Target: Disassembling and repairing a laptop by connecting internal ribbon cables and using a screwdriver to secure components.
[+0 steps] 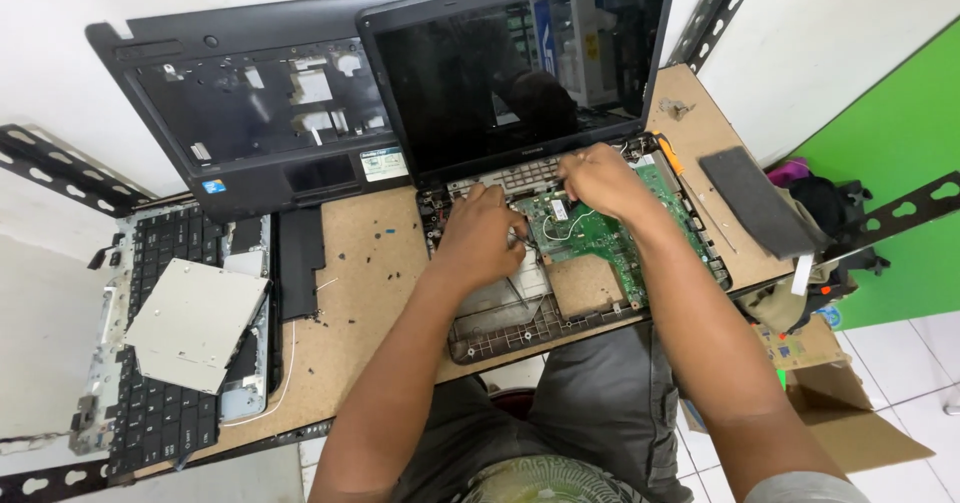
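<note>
One green motherboard (in opened laptop): left hand, right hand rest on it, grip unclear.

One open laptop, one green board, one palmrest cover, one keyboard, one optical drive, two hands.

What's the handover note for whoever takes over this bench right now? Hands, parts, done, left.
Left hand: fingers down on the open laptop base, beside the green motherboard; no clear grip.
Right hand: on the board's top edge by the hinge, near a white wire; grip unclear.
Done: palmrest cover off, leaning on the wall; keyboard out at left, optical drive on it; loose screws on the bench.
Left: motherboard in the base, screen attached.
</note>
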